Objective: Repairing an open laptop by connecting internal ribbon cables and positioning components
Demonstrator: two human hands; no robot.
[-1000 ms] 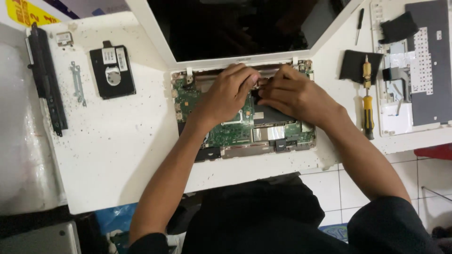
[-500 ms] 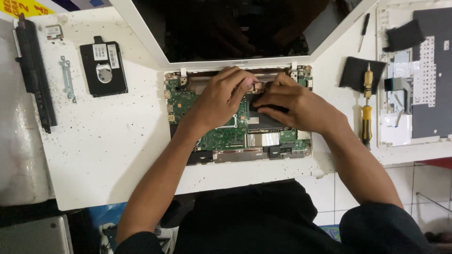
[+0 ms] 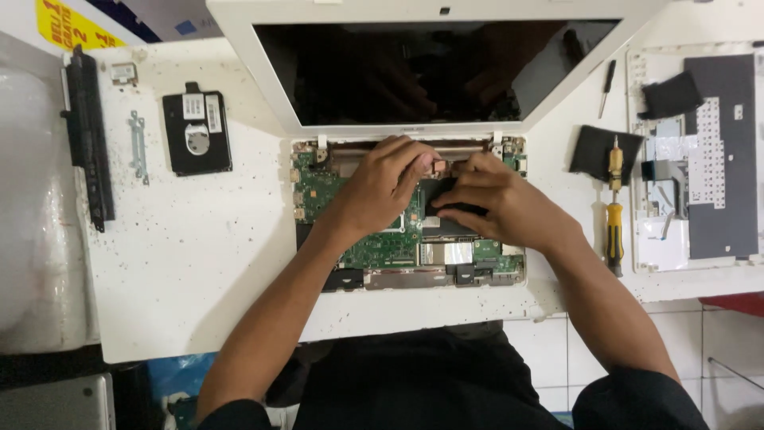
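White bench (image 3: 199,263) carries an opened white laptop (image 3: 430,72), its green motherboard (image 3: 374,239) exposed at centre. Keyboard panel (image 3: 720,151) lies at right, hard drive (image 3: 196,133) at left, yellow-handled screwdriver (image 3: 614,211) beside the board. Left hand (image 3: 382,183) and right hand (image 3: 497,203) rest curled on a black component (image 3: 450,203) near the hinge; exact grip cannot be told.

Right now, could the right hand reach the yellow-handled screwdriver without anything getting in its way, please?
Probably yes. The yellow-handled screwdriver lies on the white table just right of the right hand, with only bare tabletop between them; the hand would first have to leave the laptop's circuit board.
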